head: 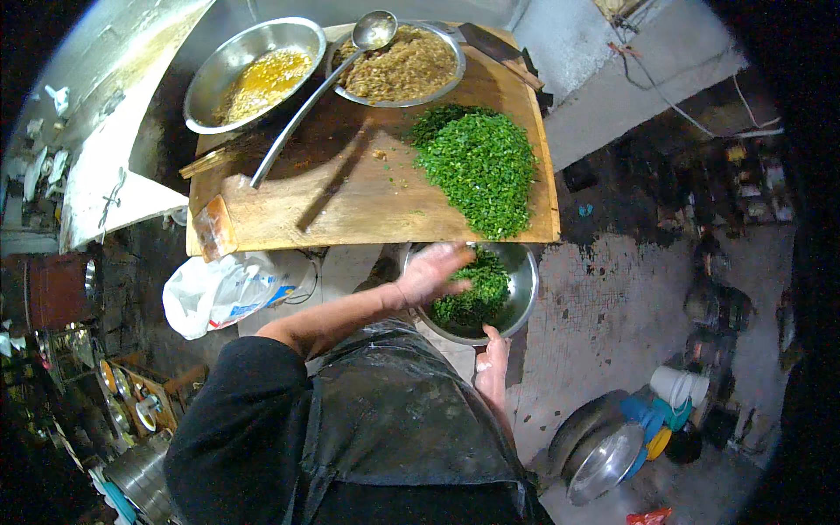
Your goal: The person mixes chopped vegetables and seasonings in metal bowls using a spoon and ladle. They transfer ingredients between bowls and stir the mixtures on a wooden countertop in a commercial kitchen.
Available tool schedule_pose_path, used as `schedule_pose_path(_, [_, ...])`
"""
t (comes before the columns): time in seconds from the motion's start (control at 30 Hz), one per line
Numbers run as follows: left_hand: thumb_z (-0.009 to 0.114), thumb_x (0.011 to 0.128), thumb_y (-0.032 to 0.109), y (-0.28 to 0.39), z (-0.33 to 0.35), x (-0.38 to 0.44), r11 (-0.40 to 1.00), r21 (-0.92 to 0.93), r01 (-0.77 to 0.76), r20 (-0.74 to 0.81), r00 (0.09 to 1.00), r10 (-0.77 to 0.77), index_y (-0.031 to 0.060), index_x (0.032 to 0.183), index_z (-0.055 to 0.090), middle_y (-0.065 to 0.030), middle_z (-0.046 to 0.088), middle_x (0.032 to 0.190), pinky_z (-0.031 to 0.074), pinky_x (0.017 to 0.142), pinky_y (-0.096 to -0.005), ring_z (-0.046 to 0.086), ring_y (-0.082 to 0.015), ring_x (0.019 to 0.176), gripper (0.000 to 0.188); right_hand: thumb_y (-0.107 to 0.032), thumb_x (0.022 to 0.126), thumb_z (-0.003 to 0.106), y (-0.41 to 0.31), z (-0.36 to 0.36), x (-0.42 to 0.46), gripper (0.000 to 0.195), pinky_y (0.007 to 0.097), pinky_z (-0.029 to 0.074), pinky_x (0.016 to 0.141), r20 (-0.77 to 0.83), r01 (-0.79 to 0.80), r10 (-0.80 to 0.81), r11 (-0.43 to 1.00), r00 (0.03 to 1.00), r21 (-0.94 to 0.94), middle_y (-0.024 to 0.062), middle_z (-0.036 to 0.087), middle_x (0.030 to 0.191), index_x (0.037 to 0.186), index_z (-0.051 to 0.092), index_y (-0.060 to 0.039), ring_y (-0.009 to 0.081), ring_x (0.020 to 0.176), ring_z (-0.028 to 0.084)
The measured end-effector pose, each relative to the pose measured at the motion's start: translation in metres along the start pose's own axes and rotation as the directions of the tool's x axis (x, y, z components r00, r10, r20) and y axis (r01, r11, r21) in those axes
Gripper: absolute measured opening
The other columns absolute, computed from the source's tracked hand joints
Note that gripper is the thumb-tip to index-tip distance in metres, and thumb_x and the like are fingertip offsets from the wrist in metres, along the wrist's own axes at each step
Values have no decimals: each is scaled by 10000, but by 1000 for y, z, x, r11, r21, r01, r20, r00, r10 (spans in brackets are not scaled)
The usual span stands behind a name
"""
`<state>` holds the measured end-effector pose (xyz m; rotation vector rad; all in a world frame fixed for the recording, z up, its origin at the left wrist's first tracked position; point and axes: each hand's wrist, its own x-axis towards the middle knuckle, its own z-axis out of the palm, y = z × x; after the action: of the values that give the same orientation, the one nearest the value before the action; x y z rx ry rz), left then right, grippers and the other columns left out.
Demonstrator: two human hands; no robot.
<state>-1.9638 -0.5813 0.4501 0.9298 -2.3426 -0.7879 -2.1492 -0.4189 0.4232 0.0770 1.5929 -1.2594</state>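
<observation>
A metal bowl [527, 289] with chopped greens [476, 289] in it is just below the front edge of the wooden board [394, 216]. My right hand [495, 354] grips the bowl's near rim, thumb on top. Over the bowl's left side is my left hand [436, 272], slightly blurred, fingers spread, holding nothing that shows. A big heap of chopped green herbs [482, 170] lies on the board's right part, reaching close to its front edge. At the back stands a bowl of brown minced filling [400, 69], with a long-handled metal ladle [295, 125] leaning across its rim.
An oval metal bowl [197, 111] with yellow liquid and pale bits stands at the board's back left. A cleaver-like dark blade [492, 46] lies back right. A flat scraper [214, 230] rests at the front left corner. Below hangs a white plastic bag [223, 292]. Basins [604, 462] stand lower right.
</observation>
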Motion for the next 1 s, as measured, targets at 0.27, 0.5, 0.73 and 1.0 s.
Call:
schedule_pose_path(0.27, [685,739,172,-74,-118,-40,906,310,287,-468,876,-117,66,1208,530,-141,490,1296,409,967,-412,488,-339,1141,505,-202,759,683,22,-31,-8,381,249,286,361,-36,-58,55,991,998,-118,19,535,893,1066,496,-75,91,490,397])
schedule_pose_path(0.5, [522,687,-42,-162,-253,-153,609,527,593,-685,720,-109,52,1113,573,-130,577,1167,420,947,-390,535,-311,1075,440,-181,749,688,60,-45,-10,410,356,406,854,258,328,-205,526,944,-785,107,560,1057,1106,570,-19,222,953,506])
schedule_pose_path(0.73, [643,813,179,-229,-327,-164,764,482,429,-356,892,-276,110,1122,588,-84,635,983,492,771,-347,609,-257,894,321,-110,750,677,89,29,-19,460,318,462,683,-88,-124,115,986,989,-110,75,546,1043,1166,487,-59,210,865,544])
schedule_pose_path(1.0, [633,777,230,-273,-304,-156,604,707,367,-263,930,-257,30,1165,541,-160,541,1106,303,1005,-510,424,-347,1138,447,-42,821,594,113,89,-39,231,391,517,747,4,-134,134,985,991,109,108,633,952,1042,548,9,258,808,633])
